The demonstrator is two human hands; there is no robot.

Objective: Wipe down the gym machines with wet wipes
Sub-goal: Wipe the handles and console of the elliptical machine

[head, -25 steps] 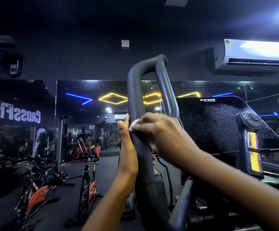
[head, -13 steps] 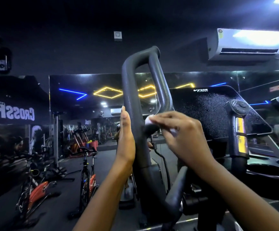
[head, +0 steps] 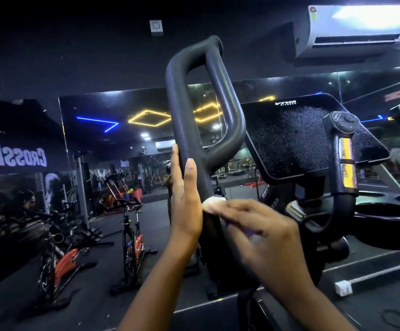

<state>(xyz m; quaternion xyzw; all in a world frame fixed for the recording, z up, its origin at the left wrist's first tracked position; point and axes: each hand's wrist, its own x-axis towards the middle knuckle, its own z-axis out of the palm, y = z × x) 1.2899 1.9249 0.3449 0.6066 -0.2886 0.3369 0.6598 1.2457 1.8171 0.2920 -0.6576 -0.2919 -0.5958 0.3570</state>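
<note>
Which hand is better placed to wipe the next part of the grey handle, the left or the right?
Right. The right hand holds the wet wipe against the handle just below the loop. The left hand lies flat along the handle's other side, fingers straight, and has no wipe.

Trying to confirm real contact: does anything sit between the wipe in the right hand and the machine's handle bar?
Nothing visible does. The right hand pinches the wet wipe straight against the handle bar. The left hand rests flat on the bar's left side, beside the wipe, not under it.
</note>
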